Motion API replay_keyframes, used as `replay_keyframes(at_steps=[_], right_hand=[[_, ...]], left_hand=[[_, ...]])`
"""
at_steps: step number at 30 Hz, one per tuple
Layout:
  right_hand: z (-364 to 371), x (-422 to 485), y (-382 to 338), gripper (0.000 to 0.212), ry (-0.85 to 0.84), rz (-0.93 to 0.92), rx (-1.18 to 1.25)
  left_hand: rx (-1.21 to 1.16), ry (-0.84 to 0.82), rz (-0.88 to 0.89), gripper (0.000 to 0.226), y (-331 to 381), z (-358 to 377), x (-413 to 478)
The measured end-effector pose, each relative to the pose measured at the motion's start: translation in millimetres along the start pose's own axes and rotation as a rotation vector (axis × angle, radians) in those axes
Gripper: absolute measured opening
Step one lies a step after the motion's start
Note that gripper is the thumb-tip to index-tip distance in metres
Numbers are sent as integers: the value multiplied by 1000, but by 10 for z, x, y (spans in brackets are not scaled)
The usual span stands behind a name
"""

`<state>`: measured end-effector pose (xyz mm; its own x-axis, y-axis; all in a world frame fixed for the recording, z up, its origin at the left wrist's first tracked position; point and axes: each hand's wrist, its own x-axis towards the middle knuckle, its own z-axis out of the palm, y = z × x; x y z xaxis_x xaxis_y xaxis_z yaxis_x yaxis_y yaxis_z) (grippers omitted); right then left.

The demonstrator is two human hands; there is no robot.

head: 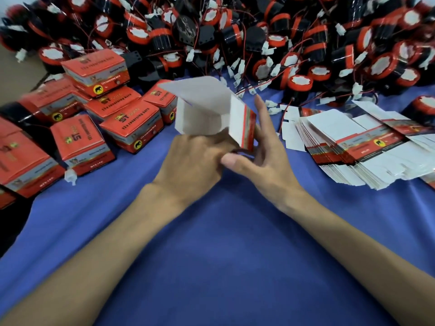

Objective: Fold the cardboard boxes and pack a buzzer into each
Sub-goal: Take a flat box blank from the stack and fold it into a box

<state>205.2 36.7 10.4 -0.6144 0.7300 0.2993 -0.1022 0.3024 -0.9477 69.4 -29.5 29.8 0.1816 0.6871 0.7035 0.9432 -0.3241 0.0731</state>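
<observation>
A half-formed cardboard box (207, 111) is held above the blue table, its white inside facing me and a flap raised at the top. My left hand (190, 165) grips it from below. My right hand (256, 158) holds its right, red-printed side, with the thumb underneath and the fingers spread up along the edge. A big heap of black and red buzzers (259, 36) with red wires and white plugs fills the back of the table. Flat unfolded boxes (367, 147) lie stacked at the right.
Several closed red boxes (113, 109) are piled at the left. A loose white plug (70, 176) lies by them. The blue cloth (211, 243) covers the table in front of my arms.
</observation>
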Motion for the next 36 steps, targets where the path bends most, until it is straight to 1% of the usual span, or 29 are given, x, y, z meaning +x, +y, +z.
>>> replay_keyframes(at_steps=[1, 2, 3, 6, 7, 8, 9, 10, 11, 12, 13, 14, 15, 16, 17, 18, 19, 20, 21, 22, 23, 24, 25, 27, 29, 30, 32, 34, 36], right_hand=[[10, 6, 1, 108, 20, -4, -64], [7, 16, -1, 105, 46, -13, -112], [2, 24, -8, 96, 81, -19, -142], [-13, 36, -25, 55, 165, 35, -192], [-17, 49, -25, 39, 179, 65, -187], [-32, 66, -16, 28, 196, 93, -177], [-57, 86, -8, 28, 222, 127, -167], [-92, 104, -2, 36, 245, 172, -161], [-123, 126, 4, 44, 261, 226, -171], [-147, 142, 13, 48, 261, 277, -186], [-169, 143, 23, 50, 231, 308, -207], [-176, 138, 37, 48, 162, 318, -227], [-173, 140, 34, 46, 82, 322, -233], [-175, 156, 11, 46, 18, 334, -220], [-195, 194, -19, 52, -5, 348, -184], [-233, 275, -52, 60, 44, 349, -143], [-297, 387, -92, 64, 171, 325, -118], [-376, 535, -132, 63, 330, 269, -148], [-472, 714, -142, 58, 467, 208, -240], [-575, 909, -132, 52, 554, 174, -372], [-678, 1109, -102, 44, 590, 188, -543], [-775, 1291, -48, 43, 583, 246, -707], [-873, 1436, 22, 48, 553, 347, -819], [-1010, 1588, 176, 57, 472, 564, -917], [-1072, 1607, 302, 57, 441, 634, -944], [-1082, 1603, 351, 54, 462, 617, -945], [-1047, 1582, 343, 52, 559, 506, -929], [-965, 1522, 215, 55, 674, 302, -861], [-843, 1393, 19, 62, 703, 45, -745]], left_hand=[[32, -16, 28, 29, 22, -9, 6], [53, -33, 39, 26, 26, -15, 13], [76, -35, 43, 23, 11, -4, 18], [132, 8, 101, 14, -77, 59, 2], [151, 55, 137, 15, -104, 76, -6], [171, 119, 158, 18, -128, 77, -1], [183, 209, 139, 20, -144, 76, 17], [167, 296, 65, 25, -160, 80, 32], [92, 343, -58, 31, -169, 80, 43], [-58, 323, -209, 37, -170, 79, 44], [-256, 253, -371, 43, -163, 75, 38], [-438, 161, -496, 48, -180, 87, 16], [-557, 86, -560, 50, -201, 106, -4], [-588, 47, -575, 50, -222, 127, -21], [-578, 43, -575, 49, -237, 141, -31], [-561, 61, -575, 48, -263, 143, -34], [-552, 79, -582, 48, -286, 148, -32], [-550, 86, -593, 51, -307, 153, -33], [-558, 81, -604, 55, -325, 170, -34], [-570, 68, -614, 59, -347, 190, -36], [-581, 53, -621, 62, -365, 207, -42], [-586, 39, -618, 66, -379, 220, -50], [-584, 26, -605, 69, -390, 229, -50], [-565, 7, -567, 74, -411, 246, -68], [-557, 4, -526, 77, -418, 257, -70], [-551, 3, -514, 78, -426, 265, -72], [-518, 3, -497, 81, -426, 272, -63], [-492, 8, -489, 82, -409, 274, -52], [-473, 9, -485, 82, -389, 265, -50]])
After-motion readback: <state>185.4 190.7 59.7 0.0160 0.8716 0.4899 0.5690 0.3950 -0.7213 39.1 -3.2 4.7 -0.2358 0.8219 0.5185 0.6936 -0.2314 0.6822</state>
